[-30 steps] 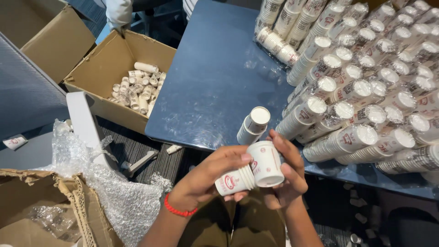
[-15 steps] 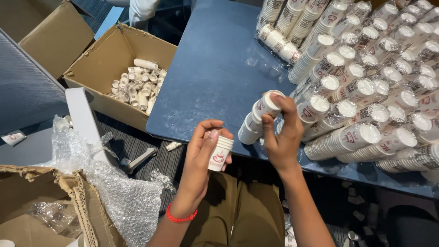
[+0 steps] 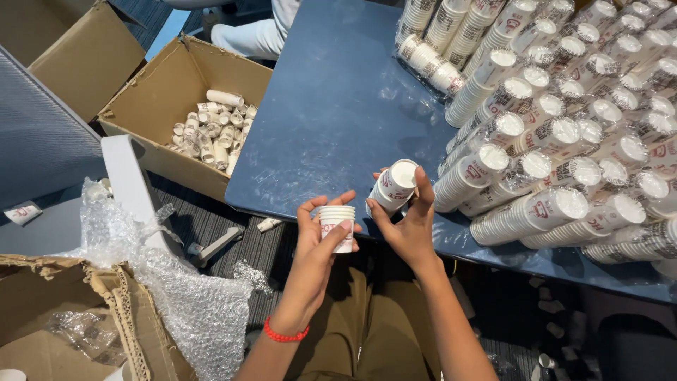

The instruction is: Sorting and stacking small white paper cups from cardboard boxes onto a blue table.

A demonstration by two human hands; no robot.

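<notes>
While the table (image 3: 331,127) spreads ahead of both hands, rows of stacked cups (image 3: 564,141) lie just beyond the right hand (image 3: 409,226), closed round a short stack (image 3: 391,187). Left hand (image 3: 317,240) pinches one cup (image 3: 337,226) by its wall. Likely light, thin, crushable: grip sides gently. Since half a second ago, the single cup has turned rim-up and the stack sits lower.

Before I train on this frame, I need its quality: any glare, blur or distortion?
Head view: soft glare patches on the blue table; left hand, right hand and small cup stack sharp; wide-angle bending toward edges; stacked cups evenly lit.
</notes>
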